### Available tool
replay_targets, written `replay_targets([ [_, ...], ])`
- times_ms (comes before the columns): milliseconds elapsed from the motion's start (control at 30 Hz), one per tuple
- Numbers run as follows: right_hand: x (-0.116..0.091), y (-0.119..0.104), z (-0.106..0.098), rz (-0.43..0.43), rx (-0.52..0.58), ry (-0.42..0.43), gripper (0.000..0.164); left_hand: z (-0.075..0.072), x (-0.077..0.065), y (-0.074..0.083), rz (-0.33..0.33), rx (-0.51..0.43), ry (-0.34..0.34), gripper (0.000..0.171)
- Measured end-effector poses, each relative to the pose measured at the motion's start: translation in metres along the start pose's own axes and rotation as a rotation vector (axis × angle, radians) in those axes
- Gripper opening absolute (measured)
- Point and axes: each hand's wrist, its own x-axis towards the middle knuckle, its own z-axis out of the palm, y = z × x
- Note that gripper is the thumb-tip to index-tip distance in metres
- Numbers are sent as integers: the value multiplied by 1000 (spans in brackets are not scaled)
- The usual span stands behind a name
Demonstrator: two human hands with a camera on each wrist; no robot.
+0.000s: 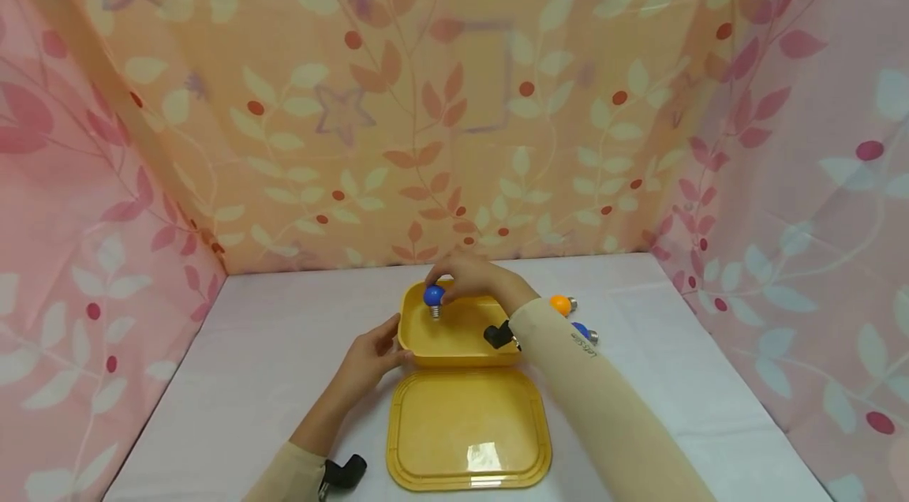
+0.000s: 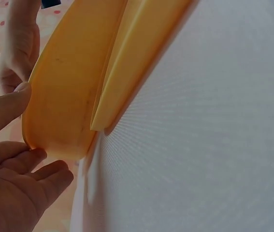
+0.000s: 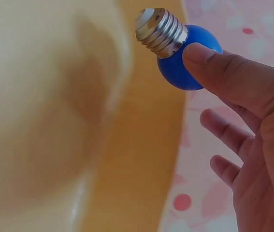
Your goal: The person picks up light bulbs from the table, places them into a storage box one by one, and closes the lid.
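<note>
Between thumb and fingers, my right hand (image 1: 469, 275) pinches the blue globe of a light bulb (image 1: 434, 296), its metal screw base pointing down inside a yellow box (image 1: 454, 361). The right wrist view shows the bulb (image 3: 175, 72) closely, with the thumb pressed on the blue part and two other fingers off it. My left hand (image 1: 367, 360) touches the left end of the box with thumb and fingertips. In the left wrist view its fingers (image 2: 57, 179) lie fairly straight beside the box wall (image 2: 69, 87). The right forearm hides part of the box.
The yellow lid (image 1: 469, 423) lies flat in front of the box. Right of the box, partly behind the right sleeve, lie an orange bulb (image 1: 560, 305) and another blue bulb (image 1: 580, 330) on the white tabletop (image 1: 284, 336). Patterned cloth (image 1: 426, 91) surrounds the table.
</note>
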Motion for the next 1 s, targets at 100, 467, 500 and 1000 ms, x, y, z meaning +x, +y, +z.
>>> replay_targets([
  [100, 6, 1, 9, -25, -8, -19, 34, 1, 3, 0, -5, -6, 0, 81],
  [467, 21, 7, 28, -53, -56, -34, 37, 2, 7, 5, 18, -36, -22, 77],
  [500, 22, 7, 29, -48, -63, -34, 37, 3, 8, 5, 18, -36, -21, 77],
  [1000, -26, -23, -6, -76, -187, 135, 35, 3, 0, 5, -46, -85, 7, 78],
])
